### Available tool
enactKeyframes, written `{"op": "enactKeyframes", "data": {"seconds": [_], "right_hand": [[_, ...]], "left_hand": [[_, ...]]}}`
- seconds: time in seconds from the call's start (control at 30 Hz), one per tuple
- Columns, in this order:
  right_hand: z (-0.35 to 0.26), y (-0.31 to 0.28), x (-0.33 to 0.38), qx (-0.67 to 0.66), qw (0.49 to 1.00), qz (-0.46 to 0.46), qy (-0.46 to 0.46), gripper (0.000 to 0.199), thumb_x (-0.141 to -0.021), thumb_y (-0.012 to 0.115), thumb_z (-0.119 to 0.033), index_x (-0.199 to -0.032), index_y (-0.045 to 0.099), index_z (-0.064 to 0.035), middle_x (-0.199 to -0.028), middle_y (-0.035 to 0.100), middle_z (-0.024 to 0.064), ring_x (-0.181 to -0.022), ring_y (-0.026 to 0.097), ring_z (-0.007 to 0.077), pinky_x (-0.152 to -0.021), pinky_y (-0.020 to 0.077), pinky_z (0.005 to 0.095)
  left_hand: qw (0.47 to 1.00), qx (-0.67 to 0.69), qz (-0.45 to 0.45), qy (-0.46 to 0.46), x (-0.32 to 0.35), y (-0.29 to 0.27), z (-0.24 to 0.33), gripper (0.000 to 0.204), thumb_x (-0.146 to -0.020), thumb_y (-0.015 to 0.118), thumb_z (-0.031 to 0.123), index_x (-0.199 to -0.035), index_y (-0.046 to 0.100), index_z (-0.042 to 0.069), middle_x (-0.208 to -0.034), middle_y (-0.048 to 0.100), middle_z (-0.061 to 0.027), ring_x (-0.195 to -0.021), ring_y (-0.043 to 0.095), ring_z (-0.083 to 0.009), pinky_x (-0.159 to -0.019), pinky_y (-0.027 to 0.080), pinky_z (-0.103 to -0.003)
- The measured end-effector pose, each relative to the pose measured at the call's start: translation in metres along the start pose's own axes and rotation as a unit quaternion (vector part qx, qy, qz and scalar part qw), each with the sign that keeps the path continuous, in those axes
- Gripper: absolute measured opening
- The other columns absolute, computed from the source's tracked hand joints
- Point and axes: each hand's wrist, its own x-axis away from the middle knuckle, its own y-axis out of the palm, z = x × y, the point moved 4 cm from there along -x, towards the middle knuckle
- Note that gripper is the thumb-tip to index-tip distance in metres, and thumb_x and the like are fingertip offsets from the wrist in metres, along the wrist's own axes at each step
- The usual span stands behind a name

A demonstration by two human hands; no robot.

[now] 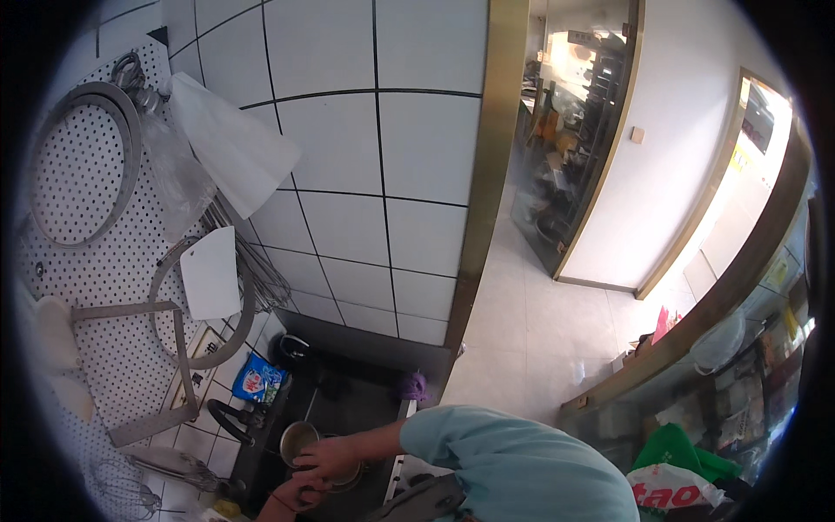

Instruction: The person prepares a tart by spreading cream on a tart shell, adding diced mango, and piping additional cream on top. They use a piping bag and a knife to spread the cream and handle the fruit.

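Observation:
Over a dark sink (370, 411), my two hands meet beside a black curved faucet (228, 420). My right hand (323, 458) reaches in from the right, its fingers bent and close together, partly covering two round metal bowls. One bowl (298, 438) shows beyond that hand; the other bowl (351, 478) lies mostly under it. My left hand (298, 492) comes from the lower edge, fingers curled close to the right fingertips. What either hand grips, if anything, is too small or hidden to make out.
A blue packet (258, 379) sits behind the faucet, and a purple scrubber (412, 385) on the sink's far right edge. Metal rings, whisks (196, 477) and a square frame (178, 348) hang on the perforated board (65, 291) at left. Bags (674, 487) stand at lower right.

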Motion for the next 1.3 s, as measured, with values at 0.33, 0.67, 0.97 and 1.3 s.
{"op": "enactKeyframes", "data": {"seconds": [0.33,0.67,0.97,1.3], "right_hand": [[0.042,0.087,-0.018,-0.039,0.943,-0.164,0.286,0.028,-0.079,0.07,-0.025,-0.102,0.071,-0.0088,-0.09,0.069,0.0166,-0.075,0.07,0.0337,-0.064,0.0556,0.0484],[-0.002,0.111,-0.007,-0.159,0.758,-0.275,0.57,0.035,-0.088,0.067,-0.038,-0.108,0.074,-0.0102,-0.109,0.075,0.0168,-0.102,0.073,0.0357,-0.083,0.0585,0.0497],[-0.029,0.148,0.009,-0.67,0.217,-0.074,0.707,0.013,-0.084,0.062,-0.005,-0.078,0.052,-0.0115,-0.057,0.031,-0.0022,-0.043,0.027,0.0116,-0.046,0.0238,0.0301],[-0.018,0.069,-0.032,-0.765,0.185,-0.041,0.616,0.009,-0.09,0.063,-0.008,-0.095,0.055,-0.0078,-0.062,0.044,-0.0007,-0.045,0.035,0.0103,-0.048,0.0307,0.0282]], "left_hand": [[0.662,-0.689,0.169,0.242,-0.026,-0.09,0.042,0.023,-0.096,0.062,0.026,-0.113,0.068,0.012,-0.105,0.068,-0.0075,-0.088,0.065,-0.023,-0.067,0.051,-0.037],[0.417,-0.802,0.41,0.126,0.002,-0.038,0.008,0.042,-0.083,0.068,0.031,-0.122,0.066,0.016,-0.104,0.075,-0.0145,-0.097,0.073,-0.034,-0.084,0.055,-0.05],[0.242,-0.871,0.308,0.296,0.03,-0.023,0.032,0.022,-0.094,0.059,0.019,-0.115,0.063,0.014,-0.064,0.065,-0.0071,-0.06,0.069,-0.0303,-0.049,0.054,-0.044],[0.284,-0.771,0.406,0.4,0.053,0.004,0.046,0.028,-0.089,0.064,0.024,-0.113,0.057,0.01,-0.078,0.072,-0.0116,-0.074,0.074,-0.0321,-0.059,0.057,-0.046]]}}
